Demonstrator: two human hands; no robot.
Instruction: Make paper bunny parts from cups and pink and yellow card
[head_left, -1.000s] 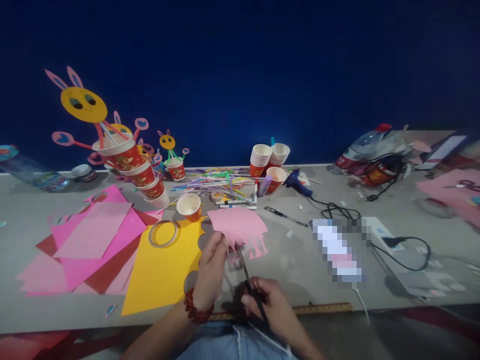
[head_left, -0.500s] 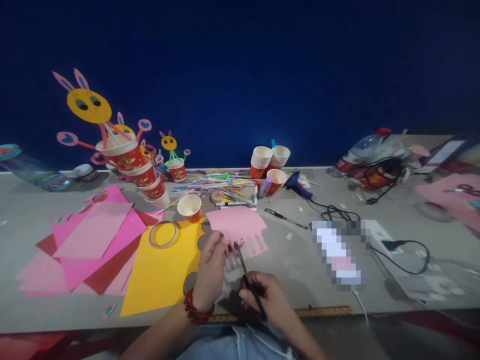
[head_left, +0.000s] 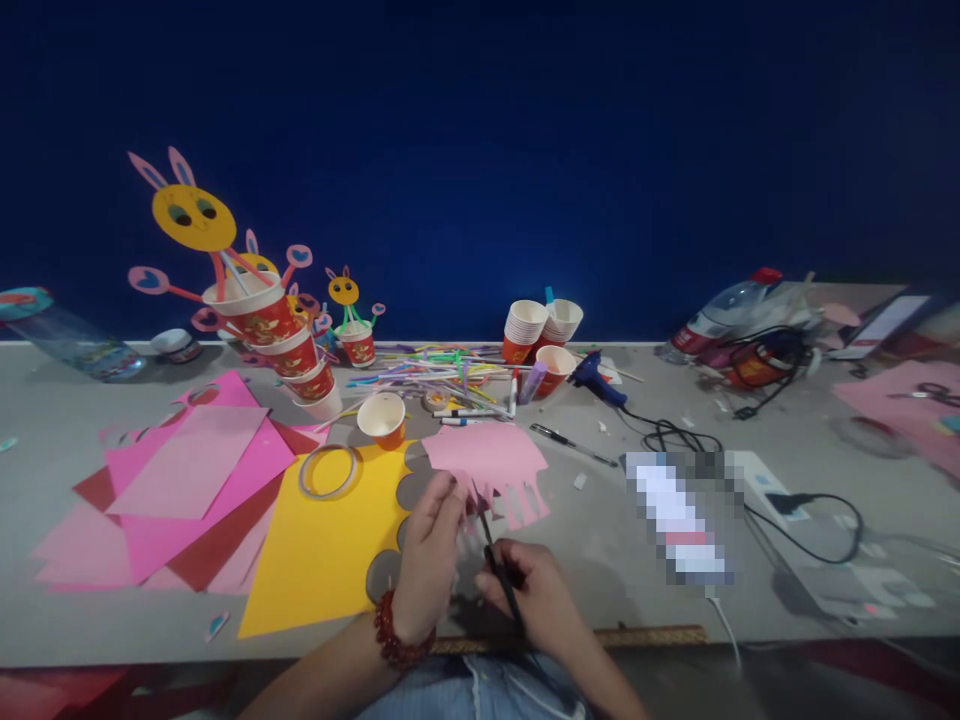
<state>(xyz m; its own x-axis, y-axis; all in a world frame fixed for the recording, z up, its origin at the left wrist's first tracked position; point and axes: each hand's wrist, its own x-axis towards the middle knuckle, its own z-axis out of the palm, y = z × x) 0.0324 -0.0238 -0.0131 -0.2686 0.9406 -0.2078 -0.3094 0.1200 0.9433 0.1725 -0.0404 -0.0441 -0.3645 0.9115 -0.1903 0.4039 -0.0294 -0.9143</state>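
Observation:
My left hand, with a red bead bracelet at the wrist, is closed on the near left edge of a pink paper sheet. That sheet has a ragged lower edge with cut-out gaps and hanging strips. In my right hand is a pair of black-handled scissors. Their blades point away from me and meet the paper's cut edge beside my left fingertips. Yellow paper with round cut-outs along its right side lies left of my left hand.
A tape roll lies on the yellow paper. Pink and red sheets spread leftward, below stacked cups with rabbit figures. Straws, a paper cup, a pen, a blue glue gun and a blurred-out phone surround the workspace.
The pink sheet has shifted slightly right and toward me, along with my left hand. The scissor blades remain at its cut edge; the whole view has shifted a little.

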